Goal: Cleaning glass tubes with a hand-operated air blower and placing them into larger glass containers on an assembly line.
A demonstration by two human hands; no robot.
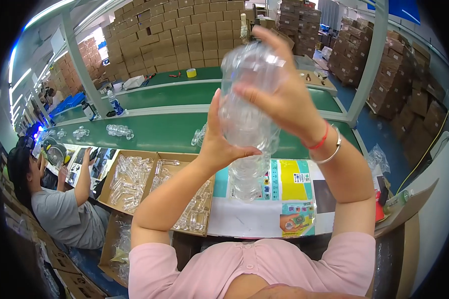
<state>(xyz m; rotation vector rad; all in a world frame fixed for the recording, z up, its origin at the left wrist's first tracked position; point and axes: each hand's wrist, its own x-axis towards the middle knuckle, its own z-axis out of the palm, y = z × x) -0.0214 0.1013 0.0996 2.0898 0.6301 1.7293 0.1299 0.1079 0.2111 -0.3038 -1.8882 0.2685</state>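
One clear plastic vessel (pixel 249 124), raised above printed sheets (pixel 292 182); left hand (pixel 220 144) gripping its left side, right hand (pixel 282 102) clasping its upper right. Cardboard tray (pixel 189 158), clear pieces (pixel 127 184) inside.

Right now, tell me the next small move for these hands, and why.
Probably ease the clear plastic piece down toward the printed sheet: the left hand holds its side, the right hand grips it higher up, and its lower end shows against that sheet in this view.
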